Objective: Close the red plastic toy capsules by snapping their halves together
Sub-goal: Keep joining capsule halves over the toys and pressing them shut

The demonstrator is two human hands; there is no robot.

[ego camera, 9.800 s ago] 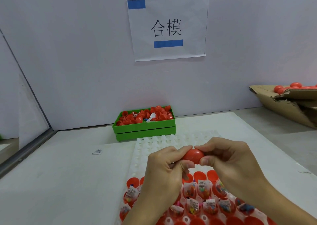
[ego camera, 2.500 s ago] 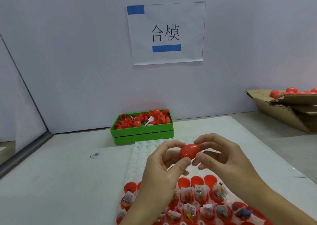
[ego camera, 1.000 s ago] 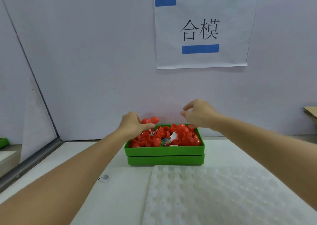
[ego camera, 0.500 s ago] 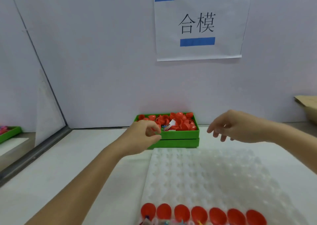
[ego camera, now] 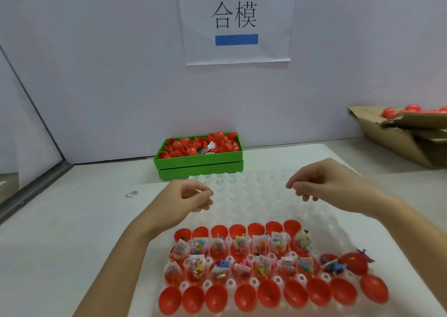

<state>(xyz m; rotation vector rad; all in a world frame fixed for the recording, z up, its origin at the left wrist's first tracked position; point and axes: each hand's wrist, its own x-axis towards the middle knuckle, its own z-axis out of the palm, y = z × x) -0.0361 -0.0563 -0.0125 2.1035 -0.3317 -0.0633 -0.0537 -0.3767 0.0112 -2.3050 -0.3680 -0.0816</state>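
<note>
White desk [ego camera: 72,220] carrying dimpled tray [ego camera: 254,195] | left hand [ego camera: 188,201] and right hand [ego camera: 321,186] hovering loosely curled, holding nothing visible | red plastic capsule halves [ego camera: 244,297] looking light, slick, rigid: I'm judging rim-side pinching best.

bare white tray [ego camera: 254,195] cells under both hands, green bin [ego camera: 200,166] blocking behind

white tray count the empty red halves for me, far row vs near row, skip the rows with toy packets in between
far row of empty red halves: 7
near row of empty red halves: 9
total: 16
</note>
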